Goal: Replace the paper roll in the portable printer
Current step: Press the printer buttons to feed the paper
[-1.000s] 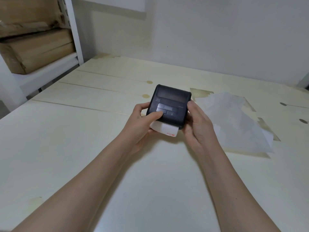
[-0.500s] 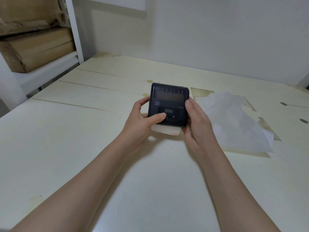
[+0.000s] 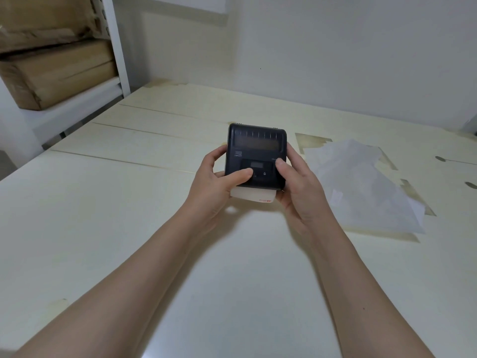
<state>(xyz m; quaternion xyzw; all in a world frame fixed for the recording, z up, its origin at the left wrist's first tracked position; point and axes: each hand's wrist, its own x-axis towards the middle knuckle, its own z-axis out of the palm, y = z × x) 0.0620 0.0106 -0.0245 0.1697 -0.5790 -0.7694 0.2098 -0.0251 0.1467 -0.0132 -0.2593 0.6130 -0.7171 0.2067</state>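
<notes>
I hold a small dark portable printer (image 3: 256, 148) above the pale table, its top face turned toward me. My left hand (image 3: 216, 187) grips its left side, the thumb lying on the control panel. My right hand (image 3: 296, 187) grips the right side, thumb on the panel's right edge. A white paper roll (image 3: 251, 196) with a small red mark sticks out under the printer's near edge, between my two hands. Which hand bears the roll I cannot tell.
A crumpled sheet of white wrapping paper (image 3: 361, 184) lies on the table (image 3: 129, 228) to the right of my hands. A white shelf (image 3: 77, 99) with cardboard boxes (image 3: 56, 71) stands at the far left. The wall runs along the table's far edge.
I have tilted the printer upright so that its top face points at me, and raised it slightly. My right thumb has come round onto the panel.
</notes>
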